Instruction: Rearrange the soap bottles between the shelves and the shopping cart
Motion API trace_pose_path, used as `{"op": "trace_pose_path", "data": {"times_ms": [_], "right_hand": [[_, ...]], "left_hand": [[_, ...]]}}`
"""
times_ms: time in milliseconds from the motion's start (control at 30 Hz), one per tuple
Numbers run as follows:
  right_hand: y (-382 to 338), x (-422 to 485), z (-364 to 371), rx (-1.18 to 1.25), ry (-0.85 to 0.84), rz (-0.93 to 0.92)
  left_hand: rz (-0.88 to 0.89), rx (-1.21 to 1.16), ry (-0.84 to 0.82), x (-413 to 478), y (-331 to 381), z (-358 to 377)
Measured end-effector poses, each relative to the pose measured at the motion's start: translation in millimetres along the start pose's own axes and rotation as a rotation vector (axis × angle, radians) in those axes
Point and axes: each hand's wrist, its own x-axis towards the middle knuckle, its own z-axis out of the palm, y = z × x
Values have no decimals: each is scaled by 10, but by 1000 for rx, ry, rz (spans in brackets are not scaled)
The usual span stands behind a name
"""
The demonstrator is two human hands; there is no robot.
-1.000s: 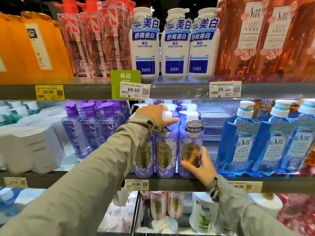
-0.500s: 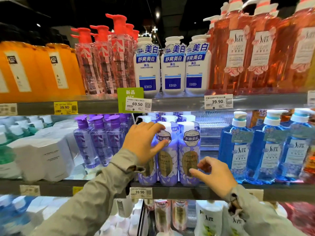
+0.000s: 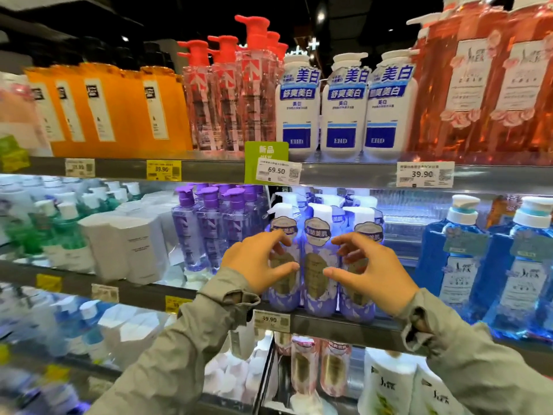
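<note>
Soap bottles (image 3: 318,265) | outer two part-hidden behind hands (image 3: 257,262) (image 3: 371,271) | shelf (image 3: 134,290) blurred leftward

Lilac with white petal print, white pumps and a dull gold oval on the pump bottles (image 3: 318,283); clear violet with purple pumps on the slim bottles (image 3: 206,232); plain white on the boxes (image 3: 131,247); deep blue with white-and-teal caps on the blue bottles (image 3: 454,265). Solid orange with white labels on the flat bottles (image 3: 119,112), red pumps and red-white arrows on the clear bottles (image 3: 227,94), white with blue bands on the white bottles (image 3: 344,115), coral with rose-trimmed white labels on the large bottles (image 3: 466,85).
</note>
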Motion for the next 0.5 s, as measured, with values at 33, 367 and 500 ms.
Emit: {"op": "trace_pose_path", "data": {"times_ms": [33, 367, 500], "right_hand": [[-10, 19, 27, 18, -25, -18], [-181, 324, 692, 358, -254, -133], [-430, 454, 1143, 445, -374, -208]], "left_hand": [[-27, -21, 15, -34, -39, -6], [-271, -61, 77, -579, -480, -307], [-392, -22, 132, -970, -709, -530]]}}
